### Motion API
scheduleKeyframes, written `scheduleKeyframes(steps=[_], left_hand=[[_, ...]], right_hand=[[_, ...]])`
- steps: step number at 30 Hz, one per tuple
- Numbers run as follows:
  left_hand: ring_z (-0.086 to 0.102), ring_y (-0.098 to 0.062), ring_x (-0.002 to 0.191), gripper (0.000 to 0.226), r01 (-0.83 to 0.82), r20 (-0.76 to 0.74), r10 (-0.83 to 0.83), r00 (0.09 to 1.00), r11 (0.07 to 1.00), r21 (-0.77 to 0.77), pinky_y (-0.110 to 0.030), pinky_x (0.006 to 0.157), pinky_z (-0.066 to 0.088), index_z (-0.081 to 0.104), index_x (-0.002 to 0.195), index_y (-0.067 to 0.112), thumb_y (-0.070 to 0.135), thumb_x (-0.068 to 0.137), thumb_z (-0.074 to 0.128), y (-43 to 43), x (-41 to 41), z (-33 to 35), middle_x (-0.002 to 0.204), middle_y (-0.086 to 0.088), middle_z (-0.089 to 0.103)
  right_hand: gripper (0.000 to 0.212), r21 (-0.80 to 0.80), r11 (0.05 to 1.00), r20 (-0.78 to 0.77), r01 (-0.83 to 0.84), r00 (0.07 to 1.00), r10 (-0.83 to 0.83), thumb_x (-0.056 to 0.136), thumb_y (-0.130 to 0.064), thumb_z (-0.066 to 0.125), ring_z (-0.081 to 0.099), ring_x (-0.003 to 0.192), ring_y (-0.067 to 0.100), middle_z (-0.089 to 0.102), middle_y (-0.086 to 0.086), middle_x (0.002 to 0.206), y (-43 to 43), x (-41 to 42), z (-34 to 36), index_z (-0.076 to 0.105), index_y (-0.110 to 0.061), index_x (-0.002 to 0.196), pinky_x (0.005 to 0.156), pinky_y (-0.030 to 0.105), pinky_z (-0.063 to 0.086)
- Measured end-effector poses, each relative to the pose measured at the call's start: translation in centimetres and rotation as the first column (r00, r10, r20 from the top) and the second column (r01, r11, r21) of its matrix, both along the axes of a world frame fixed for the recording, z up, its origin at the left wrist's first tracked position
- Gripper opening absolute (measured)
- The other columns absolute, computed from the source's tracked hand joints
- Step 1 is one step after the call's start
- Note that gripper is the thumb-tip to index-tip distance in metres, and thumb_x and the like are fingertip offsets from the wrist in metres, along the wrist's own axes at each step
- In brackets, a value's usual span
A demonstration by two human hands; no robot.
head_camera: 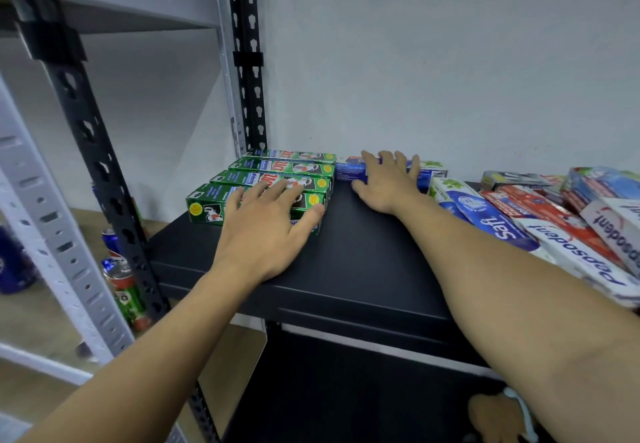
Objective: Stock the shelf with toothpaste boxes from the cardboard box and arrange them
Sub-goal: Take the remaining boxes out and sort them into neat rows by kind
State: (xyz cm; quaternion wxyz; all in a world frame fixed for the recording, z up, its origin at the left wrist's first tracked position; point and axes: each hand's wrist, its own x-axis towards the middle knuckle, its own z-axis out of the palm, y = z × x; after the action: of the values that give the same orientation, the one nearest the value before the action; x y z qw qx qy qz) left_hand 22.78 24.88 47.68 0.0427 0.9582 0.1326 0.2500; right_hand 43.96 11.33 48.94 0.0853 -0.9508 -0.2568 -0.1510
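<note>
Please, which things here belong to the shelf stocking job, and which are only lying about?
Belong to the job: row of four green cardboard toothpaste boxes under the left hand; blue cardboard toothpaste box held by the right hand; loose pile of red, white and blue toothpaste boxes; black metal shelf.
Only lying about: coloured metal drink cans on the left; grey metal rack.

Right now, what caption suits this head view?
Left hand rests on green boxes; right hand grips a blue box on the black shelf.
</note>
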Motion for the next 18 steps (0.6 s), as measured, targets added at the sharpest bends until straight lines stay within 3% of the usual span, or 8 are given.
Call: scheduleKeyframes(steps=[2,7,11,15,18], left_hand=[[0.022,-0.018,0.148,0.086,0.004,0.0,-0.004,1.0,1.0,0.003,-0.047,0.121,0.011,0.04,0.148,0.035,0.076,0.083,0.003,0.0,0.0,0.1,0.157,0.01,0.035],[0.025,-0.02,0.147,0.083,0.014,-0.001,-0.014,1.0,1.0,0.023,-0.05,0.12,0.012,0.042,0.147,0.032,0.075,0.086,0.006,0.0,-0.1,0.1,0.156,0.006,0.038],[0.03,-0.022,0.145,0.07,0.078,0.034,-0.083,0.996,0.988,0.13,-0.053,0.119,0.008,0.047,0.143,0.03,0.067,0.092,0.017,-0.6,-0.5,0.7,0.149,0.005,0.048],[0.043,-0.025,0.138,0.059,0.213,0.078,-0.244,0.967,0.934,0.286,-0.049,0.117,0.019,0.055,0.137,0.024,0.055,0.093,0.031,-2.8,-1.3,1.3,0.139,0.002,0.059],[0.053,-0.026,0.126,0.048,0.397,0.079,-0.41,0.909,0.906,0.144,-0.041,0.107,0.037,0.055,0.138,0.022,0.044,0.096,0.043,-6.1,-2.0,1.5,0.132,-0.003,0.063]], right_hand=[[0.071,-0.034,0.999,0.023,0.011,1.0,-0.01,0.092,-0.05,0.045,0.006,0.148,0.039,0.02,0.013,0.159,-0.3,-1.9,0.3,0.021,-0.026,0.154,0.118,0.057,-0.006],[0.058,-0.102,0.989,0.16,0.105,0.983,-0.088,0.087,-0.041,0.052,0.028,0.134,0.041,0.039,0.015,0.144,-2.9,-7.5,0.9,0.043,-0.016,0.139,0.116,0.05,0.016],[0.054,-0.107,0.975,0.227,0.194,0.959,-0.166,0.084,-0.036,0.057,0.036,0.126,0.037,0.048,0.012,0.136,-6.8,-11.8,2.8,0.049,-0.015,0.133,0.105,0.047,0.025],[0.043,-0.057,0.944,0.162,0.325,0.936,-0.312,0.086,-0.033,0.054,0.038,0.123,0.034,0.055,0.009,0.128,-12.2,-15.6,4.3,0.052,-0.017,0.126,0.098,0.044,0.027],[0.033,0.008,0.929,0.064,0.369,0.927,-0.369,0.089,-0.035,0.054,0.04,0.124,0.034,0.06,0.009,0.123,-16.1,-18.1,4.0,0.058,-0.019,0.117,0.097,0.042,0.031]])
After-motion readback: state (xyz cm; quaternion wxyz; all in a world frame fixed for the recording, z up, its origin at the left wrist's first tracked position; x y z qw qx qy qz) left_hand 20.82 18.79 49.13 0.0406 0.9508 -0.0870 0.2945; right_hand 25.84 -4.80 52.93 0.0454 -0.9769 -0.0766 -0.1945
